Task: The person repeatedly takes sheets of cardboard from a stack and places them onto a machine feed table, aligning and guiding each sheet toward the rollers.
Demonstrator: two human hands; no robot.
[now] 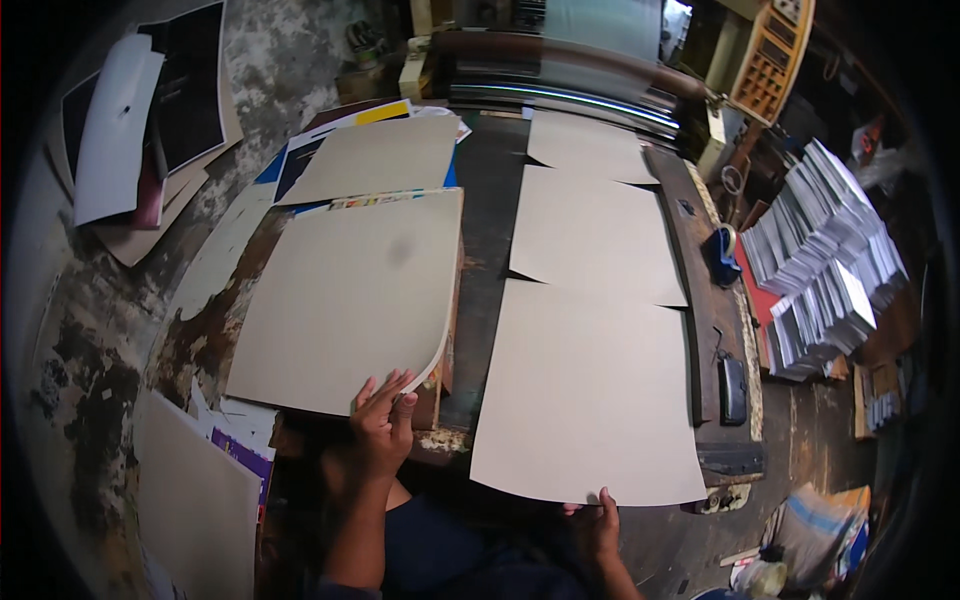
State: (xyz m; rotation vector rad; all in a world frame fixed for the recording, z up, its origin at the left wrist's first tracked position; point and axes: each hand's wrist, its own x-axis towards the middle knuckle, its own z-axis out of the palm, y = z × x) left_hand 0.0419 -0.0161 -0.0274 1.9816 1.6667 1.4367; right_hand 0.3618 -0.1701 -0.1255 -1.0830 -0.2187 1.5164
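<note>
My right hand [601, 525] pinches the near edge of a plain grey-beige cardboard sheet [590, 390], thumb on top and fingers partly hidden beneath. Beyond it, two more sheets of the same kind, a middle one [595, 235] and a far one [585, 145], lie in an overlapping line toward the rollers. To the left, my left hand [384, 420] is at the near right corner of a cardboard stack [345, 300]. Its fingers are spread and touch that corner, where the edge curves upward. No grip on a sheet shows there.
A machine with long metal rollers [570, 95] spans the far end. More cardboard [385, 155] lies behind the left stack. Bundled paper stacks [815, 230] and a blue tape dispenser [722, 250] are at the right. A board [195, 500] leans at lower left.
</note>
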